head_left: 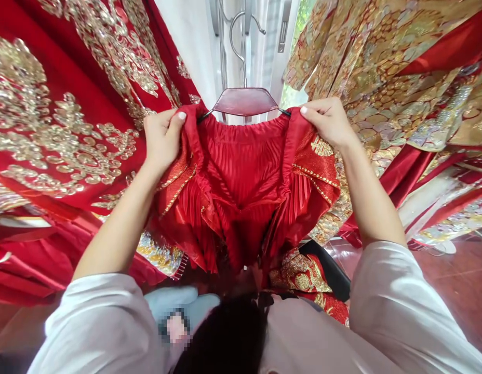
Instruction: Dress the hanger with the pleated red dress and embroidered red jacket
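A red pleated skirt [241, 156] with gold-beaded trim hangs in front of me from a hanger [245, 101] that has a dark red middle panel and a silver hook. My left hand [163, 136] pinches the gathered waistband at its left end, thumb on top. At the opposite end, my right hand [329, 120] grips the waistband between thumb and fingers. Between my hands the waist is spread wide, so the inside of the skirt shows. The hanger's clips are mostly hidden by the cloth. The hook curves upward near a metal rail.
Red garments with gold sequins [69, 104] hang close on the left. Gold patterned garments [365, 67] crowd the right. Below the skirt, red and gold embroidered cloth [303, 275] lies by a black container edge [334, 275]. A white door frame [280, 47] stands behind.
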`<state>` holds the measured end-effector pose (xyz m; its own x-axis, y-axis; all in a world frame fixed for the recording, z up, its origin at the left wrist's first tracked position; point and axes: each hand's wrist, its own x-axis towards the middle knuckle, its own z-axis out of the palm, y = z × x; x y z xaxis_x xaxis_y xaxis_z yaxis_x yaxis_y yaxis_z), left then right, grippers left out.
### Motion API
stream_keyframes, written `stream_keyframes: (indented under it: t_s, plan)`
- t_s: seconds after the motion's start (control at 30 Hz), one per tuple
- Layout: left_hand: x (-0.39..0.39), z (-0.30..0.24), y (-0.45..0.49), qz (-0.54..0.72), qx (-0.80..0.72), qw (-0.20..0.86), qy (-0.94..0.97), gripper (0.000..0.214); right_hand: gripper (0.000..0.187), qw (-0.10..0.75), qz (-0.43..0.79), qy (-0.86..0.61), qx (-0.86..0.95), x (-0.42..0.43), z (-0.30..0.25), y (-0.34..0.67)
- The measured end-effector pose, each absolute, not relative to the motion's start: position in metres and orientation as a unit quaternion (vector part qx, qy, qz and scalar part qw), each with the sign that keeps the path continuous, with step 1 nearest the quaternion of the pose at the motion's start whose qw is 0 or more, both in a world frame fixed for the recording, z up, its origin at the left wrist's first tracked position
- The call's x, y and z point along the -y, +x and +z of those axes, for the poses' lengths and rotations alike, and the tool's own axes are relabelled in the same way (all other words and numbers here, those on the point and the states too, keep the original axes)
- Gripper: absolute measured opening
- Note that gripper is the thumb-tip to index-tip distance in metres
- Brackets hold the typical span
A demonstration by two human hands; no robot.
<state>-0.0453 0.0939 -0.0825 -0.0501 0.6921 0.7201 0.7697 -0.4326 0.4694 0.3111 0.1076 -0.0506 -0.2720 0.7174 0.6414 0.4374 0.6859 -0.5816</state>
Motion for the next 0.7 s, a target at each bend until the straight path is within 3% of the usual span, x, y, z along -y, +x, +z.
stream_keyframes:
  t_s: [0.1, 0.23, 0.33, 0.43, 0.6, 0.7]
  plan:
    - [-0.091, -0.091, -0.032, -0.515, 0.526, 0.076, -0.672, 0.046, 0.042, 0.482, 0.124, -0.357, 0.79, -0.113, -0.052, 0.31]
    - [-0.08, -0.094, -0.027, -0.456, 0.521, 0.128, -0.71, 0.04, 0.031, 0.459, 0.127, -0.345, 0.808, -0.114, -0.055, 0.311]
    - [-0.081, -0.091, -0.036, -0.414, 0.565, 0.104, -0.706, 0.038, 0.029, 0.424, 0.091, -0.346, 0.832, -0.106, -0.056, 0.318]
    - [-0.08, -0.094, -0.044, -0.404, 0.582, 0.085, -0.7, 0.04, 0.031, 0.461, 0.019, -0.397, 0.794, -0.083, -0.065, 0.325]
    - [-0.025, -0.141, -0.028, -0.525, 0.554, 0.249, -0.596, 0.037, 0.036, 0.572, -0.077, -0.519, 0.631, -0.003, -0.145, 0.306]
    - [0.006, -0.187, -0.009, -0.478, 0.645, 0.197, -0.563, 0.035, 0.044, 0.523, -0.05, -0.592, 0.611, 0.025, -0.21, 0.275]
